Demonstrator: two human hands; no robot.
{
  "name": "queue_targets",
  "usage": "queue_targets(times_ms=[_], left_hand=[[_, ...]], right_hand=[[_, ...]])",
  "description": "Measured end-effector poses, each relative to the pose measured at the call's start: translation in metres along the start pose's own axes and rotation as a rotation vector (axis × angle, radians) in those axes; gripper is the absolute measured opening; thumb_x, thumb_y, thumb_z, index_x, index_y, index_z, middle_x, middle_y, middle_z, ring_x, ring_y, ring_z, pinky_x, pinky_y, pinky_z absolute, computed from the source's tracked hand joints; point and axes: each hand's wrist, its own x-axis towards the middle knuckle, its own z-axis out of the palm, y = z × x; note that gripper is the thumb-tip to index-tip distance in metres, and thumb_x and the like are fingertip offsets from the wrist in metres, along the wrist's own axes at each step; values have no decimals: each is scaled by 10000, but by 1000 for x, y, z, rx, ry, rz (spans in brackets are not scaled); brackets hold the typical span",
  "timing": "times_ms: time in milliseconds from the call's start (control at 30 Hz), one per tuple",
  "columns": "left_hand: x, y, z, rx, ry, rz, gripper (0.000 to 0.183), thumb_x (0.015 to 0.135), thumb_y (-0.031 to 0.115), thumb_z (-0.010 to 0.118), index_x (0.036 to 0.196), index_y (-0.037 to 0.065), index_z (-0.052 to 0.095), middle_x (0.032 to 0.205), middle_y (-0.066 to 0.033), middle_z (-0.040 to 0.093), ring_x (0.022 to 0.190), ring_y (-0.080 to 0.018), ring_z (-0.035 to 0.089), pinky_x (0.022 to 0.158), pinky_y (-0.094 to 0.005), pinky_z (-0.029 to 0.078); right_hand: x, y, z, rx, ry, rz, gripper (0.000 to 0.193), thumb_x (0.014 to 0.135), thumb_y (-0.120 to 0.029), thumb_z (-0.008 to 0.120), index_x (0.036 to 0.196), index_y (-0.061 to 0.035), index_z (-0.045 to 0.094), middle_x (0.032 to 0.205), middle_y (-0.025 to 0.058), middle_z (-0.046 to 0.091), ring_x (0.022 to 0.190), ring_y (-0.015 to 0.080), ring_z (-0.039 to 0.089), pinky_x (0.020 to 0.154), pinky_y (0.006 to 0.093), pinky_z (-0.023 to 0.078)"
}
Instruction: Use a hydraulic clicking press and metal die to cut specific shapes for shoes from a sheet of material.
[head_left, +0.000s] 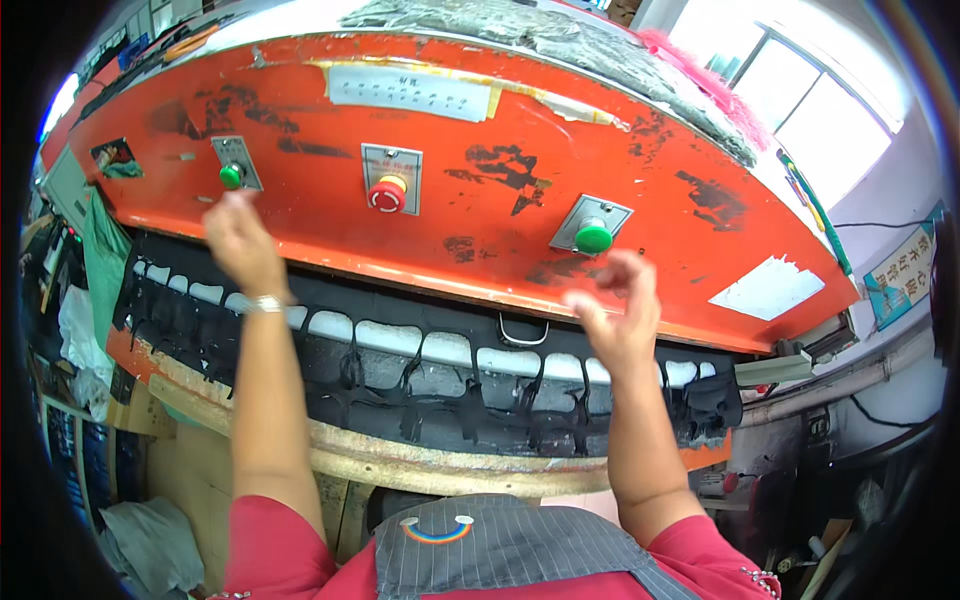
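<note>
On the orange machine front (440, 250), two green push buttons sit left and right of a red mushroom-shaped stop button (387, 195). My left hand (243, 247), with a bracelet at the wrist, is raised just below the left green button (232, 176); its fingers are blurred and partly curled. Below the right green button (593, 236), my right hand (622, 312) hangs with thumb and bent fingers apart, holding nothing. Under the panel lies a row of white, rounded flat pieces (388, 339) with black material around and between them.
A pale, worn wooden edge (400, 470) runs along the front. Grey sheet material (520, 35) and pink fluffy material (710, 85) lie on top of the machine. A metal handle (523, 340) shows beneath the panel. Green cloth (103, 255) hangs at the left.
</note>
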Motion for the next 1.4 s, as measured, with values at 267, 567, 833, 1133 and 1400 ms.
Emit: queue_targets(times_ms=[267,567,833,1133,1400], left_hand=[[8,5,-30,-322,-577,-159,321,986,235,488,720,61,532,680,-111,516,658,-204,530,656,-358,433],[-201,166,-150,-219,-1370,110,221,853,302,646,875,94,717,827,-115,602,866,-310,588,794,-420,480],[-221,165,-139,-181,-1272,93,258,811,294,648,698,65,686,741,-121,588,774,-310,579,748,-420,475],[-220,192,-95,-261,-1166,137,198,773,296,714,830,108,689,806,-79,570,859,-289,568,740,-418,463],[-253,183,-70,-385,-985,251,140,774,181,703,747,89,601,771,-71,475,782,-281,473,705,-391,379]], right_hand=[[-23,-15,0,-113,-236,200,497,736,-417,801,921,-39,537,690,119,593,604,285,583,570,372,486],[-193,-20,-37,-405,-743,65,475,588,-159,824,994,-53,601,959,118,568,952,307,559,806,400,482],[-192,-4,-34,-382,-817,64,462,554,-142,836,949,-51,614,939,131,579,944,313,568,823,401,493],[-79,22,5,-278,-783,-475,253,763,-198,632,1004,-129,667,1063,68,643,1010,251,617,834,377,488],[8,55,75,-93,-1464,-730,518,663,-233,798,1155,-122,680,1388,162,501,1376,326,366,1102,426,360]])
